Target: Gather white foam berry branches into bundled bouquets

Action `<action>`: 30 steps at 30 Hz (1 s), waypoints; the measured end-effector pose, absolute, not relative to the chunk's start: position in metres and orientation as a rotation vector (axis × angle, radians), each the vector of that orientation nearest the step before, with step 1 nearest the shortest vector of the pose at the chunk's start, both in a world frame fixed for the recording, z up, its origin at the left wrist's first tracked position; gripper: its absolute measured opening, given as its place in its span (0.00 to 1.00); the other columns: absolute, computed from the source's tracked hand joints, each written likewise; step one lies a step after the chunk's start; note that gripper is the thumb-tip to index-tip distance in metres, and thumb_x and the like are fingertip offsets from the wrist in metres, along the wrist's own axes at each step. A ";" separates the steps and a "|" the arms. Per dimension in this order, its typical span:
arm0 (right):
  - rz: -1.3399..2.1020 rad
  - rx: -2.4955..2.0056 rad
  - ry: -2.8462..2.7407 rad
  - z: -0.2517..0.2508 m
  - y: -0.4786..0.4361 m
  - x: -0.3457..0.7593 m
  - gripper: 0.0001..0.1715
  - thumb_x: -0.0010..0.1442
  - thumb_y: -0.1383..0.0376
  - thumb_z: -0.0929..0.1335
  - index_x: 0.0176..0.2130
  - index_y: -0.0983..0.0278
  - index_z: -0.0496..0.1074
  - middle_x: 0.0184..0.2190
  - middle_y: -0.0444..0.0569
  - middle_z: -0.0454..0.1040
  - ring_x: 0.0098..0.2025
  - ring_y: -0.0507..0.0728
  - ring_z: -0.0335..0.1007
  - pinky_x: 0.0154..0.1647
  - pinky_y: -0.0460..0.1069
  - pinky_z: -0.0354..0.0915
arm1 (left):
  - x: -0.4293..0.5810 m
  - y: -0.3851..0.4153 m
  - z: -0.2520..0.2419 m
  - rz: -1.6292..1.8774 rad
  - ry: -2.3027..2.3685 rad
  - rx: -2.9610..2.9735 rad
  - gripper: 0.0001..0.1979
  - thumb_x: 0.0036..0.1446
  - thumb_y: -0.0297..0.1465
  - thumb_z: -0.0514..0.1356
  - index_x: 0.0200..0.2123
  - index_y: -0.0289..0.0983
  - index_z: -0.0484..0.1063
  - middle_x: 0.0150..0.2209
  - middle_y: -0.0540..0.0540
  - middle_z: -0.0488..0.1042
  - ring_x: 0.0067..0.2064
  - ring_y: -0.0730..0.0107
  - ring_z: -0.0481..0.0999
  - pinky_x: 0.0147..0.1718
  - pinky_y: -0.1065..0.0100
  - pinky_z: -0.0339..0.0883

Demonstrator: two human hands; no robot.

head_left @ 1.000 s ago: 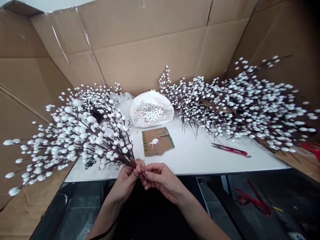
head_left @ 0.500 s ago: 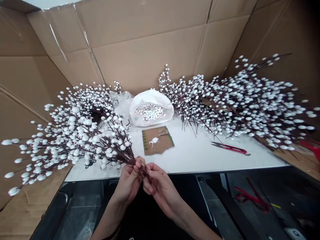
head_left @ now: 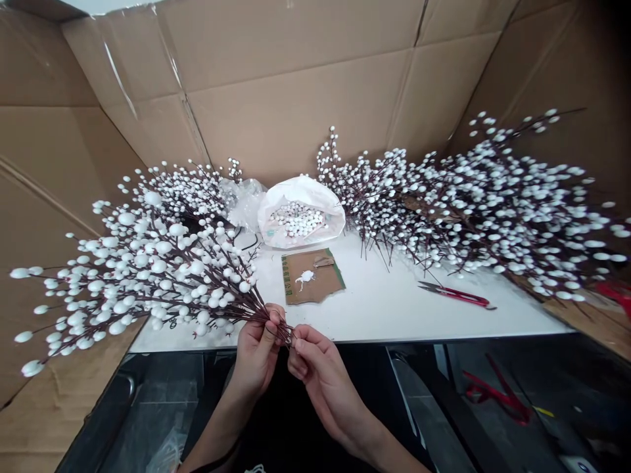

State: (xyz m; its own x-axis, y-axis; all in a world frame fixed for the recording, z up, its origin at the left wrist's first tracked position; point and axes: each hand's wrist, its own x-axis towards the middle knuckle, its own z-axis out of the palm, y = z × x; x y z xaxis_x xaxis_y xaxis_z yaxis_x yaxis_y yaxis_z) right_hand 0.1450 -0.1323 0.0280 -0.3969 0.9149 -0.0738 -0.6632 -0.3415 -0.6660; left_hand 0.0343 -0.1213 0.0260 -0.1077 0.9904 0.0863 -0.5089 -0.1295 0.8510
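The left hand [head_left: 259, 351] has its thumb and fingers closed around a bunch of thin, dark-brown branches with round white berries [head_left: 162, 266], which fans out to that hand's left. The right hand [head_left: 320, 368], fingers curled, meets the bunch's stem ends just beside it; whether it grips them I cannot tell.

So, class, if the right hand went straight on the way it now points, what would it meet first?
Most likely the bunch of white-berry stems, at its bare ends, then the left hand gripping it. The right hand is very close; whether it touches them is unclear.
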 end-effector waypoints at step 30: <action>1.837 -0.774 -0.754 0.036 -0.130 0.145 0.11 0.56 0.60 0.68 0.27 0.64 0.67 0.19 0.37 0.50 0.22 0.48 0.38 0.21 0.46 0.40 | 0.043 -0.116 0.005 1.779 1.000 0.999 0.07 0.57 0.38 0.56 0.31 0.41 0.66 0.33 0.51 0.61 0.26 0.76 0.59 0.26 0.73 0.56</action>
State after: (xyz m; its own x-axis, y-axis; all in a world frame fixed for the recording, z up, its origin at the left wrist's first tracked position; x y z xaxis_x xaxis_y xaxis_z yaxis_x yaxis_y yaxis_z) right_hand 0.1454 -0.1297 0.0361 -0.3294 0.9269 -0.1796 -0.5332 -0.3396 -0.7749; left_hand 0.0429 -0.1162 0.0050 -0.3275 0.9163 0.2304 -0.2793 -0.3268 0.9029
